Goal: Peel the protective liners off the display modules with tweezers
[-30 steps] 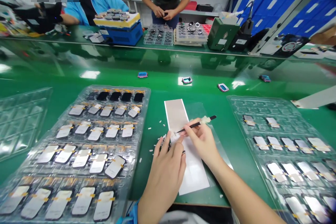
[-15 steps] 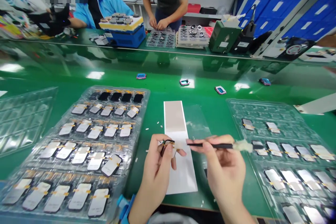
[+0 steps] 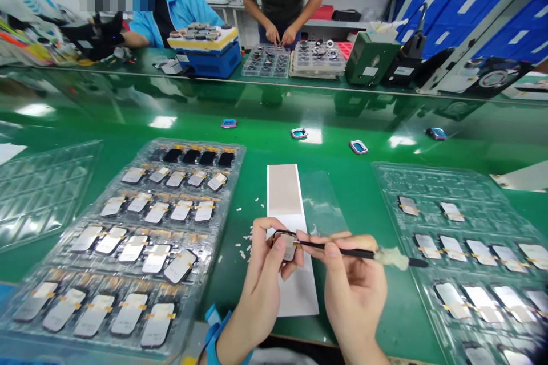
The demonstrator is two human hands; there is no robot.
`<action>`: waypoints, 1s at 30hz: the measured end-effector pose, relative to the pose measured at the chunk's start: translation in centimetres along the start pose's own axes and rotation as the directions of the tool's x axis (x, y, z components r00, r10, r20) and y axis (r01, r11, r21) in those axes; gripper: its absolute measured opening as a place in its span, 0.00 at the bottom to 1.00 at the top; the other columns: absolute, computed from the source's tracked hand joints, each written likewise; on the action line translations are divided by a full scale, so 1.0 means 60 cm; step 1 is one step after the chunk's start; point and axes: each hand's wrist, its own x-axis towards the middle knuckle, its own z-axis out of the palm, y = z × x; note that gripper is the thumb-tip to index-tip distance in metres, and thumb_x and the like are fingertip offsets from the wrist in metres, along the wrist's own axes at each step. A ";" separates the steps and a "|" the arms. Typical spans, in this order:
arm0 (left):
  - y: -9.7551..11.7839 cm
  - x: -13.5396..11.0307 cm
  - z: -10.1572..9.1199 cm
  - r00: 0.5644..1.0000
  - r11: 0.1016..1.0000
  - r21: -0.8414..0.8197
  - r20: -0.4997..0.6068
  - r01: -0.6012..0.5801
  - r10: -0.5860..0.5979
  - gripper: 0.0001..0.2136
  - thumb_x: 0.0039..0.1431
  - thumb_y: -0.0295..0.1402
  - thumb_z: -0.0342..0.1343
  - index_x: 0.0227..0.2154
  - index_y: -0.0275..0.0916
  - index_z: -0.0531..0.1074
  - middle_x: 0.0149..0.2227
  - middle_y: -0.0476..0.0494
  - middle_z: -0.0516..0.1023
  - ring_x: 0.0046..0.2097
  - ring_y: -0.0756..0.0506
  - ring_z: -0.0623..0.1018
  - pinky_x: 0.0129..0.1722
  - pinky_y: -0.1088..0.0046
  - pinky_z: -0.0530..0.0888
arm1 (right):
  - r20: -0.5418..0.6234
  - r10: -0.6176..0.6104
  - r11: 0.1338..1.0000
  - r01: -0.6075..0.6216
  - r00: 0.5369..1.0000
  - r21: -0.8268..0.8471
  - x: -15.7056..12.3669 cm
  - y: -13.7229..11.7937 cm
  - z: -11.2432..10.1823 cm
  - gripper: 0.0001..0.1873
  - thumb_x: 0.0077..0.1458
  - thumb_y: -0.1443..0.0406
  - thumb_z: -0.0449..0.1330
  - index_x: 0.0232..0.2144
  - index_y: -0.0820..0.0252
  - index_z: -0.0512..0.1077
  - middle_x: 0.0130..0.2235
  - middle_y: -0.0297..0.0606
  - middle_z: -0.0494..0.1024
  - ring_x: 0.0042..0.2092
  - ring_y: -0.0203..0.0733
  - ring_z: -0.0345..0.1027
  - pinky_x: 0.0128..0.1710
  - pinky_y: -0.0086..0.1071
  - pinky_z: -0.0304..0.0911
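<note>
My left hand (image 3: 263, 274) is closed on a small dark-framed part with a silvery face (image 3: 287, 245), held just above a long white strip (image 3: 291, 228) on the green bench. My right hand (image 3: 353, 285) pinches black tweezers (image 3: 342, 251) whose tip touches the part's right edge. A wad of whitish scraps (image 3: 391, 258) clings to the tweezers' rear end. A clear tray (image 3: 137, 239) filled with rows of similar silvery parts lies to the left. Another clear tray (image 3: 466, 239), partly filled, lies to the right.
An empty clear tray (image 3: 38, 188) sits at far left. Three small coloured frames (image 3: 358, 146) lie on the green bench (image 3: 274, 120) beyond the strip. Two other people work at the far side beside a blue box (image 3: 205, 57), part trays (image 3: 317, 57) and a green device (image 3: 370, 57).
Both hands lifted from the white strip toward me. The left hand picked up the small part, and the tweezers' tip moved in from the right until it touched the part.
</note>
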 end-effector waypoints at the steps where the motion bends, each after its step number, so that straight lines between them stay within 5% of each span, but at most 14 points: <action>1: 0.000 0.000 0.001 1.000 1.000 -0.002 -0.008 0.009 -0.009 0.14 0.63 0.47 0.61 0.38 0.44 0.66 0.32 0.53 0.76 0.31 0.52 0.74 0.28 0.78 0.67 | 0.005 -0.005 1.000 0.005 1.000 -0.001 0.000 0.001 0.000 0.05 0.62 0.70 0.62 0.35 0.54 0.72 0.34 0.33 0.77 0.37 0.44 0.82 0.28 0.30 0.79; 14: 0.002 -0.002 0.004 0.997 0.999 -0.016 -0.063 0.045 -0.046 0.17 0.59 0.49 0.64 0.38 0.44 0.66 0.32 0.53 0.76 0.31 0.52 0.76 0.33 0.77 0.74 | 0.097 -0.052 0.995 0.060 0.994 -0.078 -0.003 0.015 -0.015 0.08 0.65 0.72 0.58 0.39 0.53 0.69 0.36 0.36 0.79 0.41 0.45 0.82 0.32 0.33 0.80; 20: -0.014 0.006 -0.007 0.998 0.998 0.027 -0.020 -0.058 0.059 0.15 0.62 0.48 0.61 0.37 0.45 0.65 0.25 0.56 0.72 0.26 0.54 0.72 0.25 0.84 0.67 | 0.117 -0.036 0.998 0.041 0.993 -0.039 -0.003 0.013 -0.012 0.08 0.64 0.72 0.58 0.39 0.54 0.70 0.37 0.35 0.79 0.42 0.45 0.82 0.35 0.35 0.80; 24: -0.016 0.017 -0.013 0.990 0.987 0.092 -0.034 -0.134 0.138 0.17 0.62 0.49 0.61 0.37 0.45 0.63 0.22 0.58 0.68 0.23 0.55 0.69 0.23 0.83 0.63 | 0.026 -0.063 0.998 0.063 0.998 0.017 -0.001 0.008 -0.015 0.07 0.65 0.72 0.58 0.38 0.54 0.70 0.36 0.35 0.79 0.41 0.46 0.82 0.36 0.37 0.81; 30: 0.001 -0.056 -0.041 0.975 0.931 0.289 0.047 -0.222 0.218 0.11 0.69 0.45 0.54 0.38 0.45 0.63 0.21 0.57 0.68 0.21 0.55 0.65 0.23 0.80 0.60 | -0.071 -0.089 0.996 0.088 0.994 -0.012 0.005 0.004 -0.023 0.05 0.61 0.71 0.63 0.35 0.58 0.70 0.34 0.36 0.80 0.38 0.48 0.83 0.35 0.39 0.82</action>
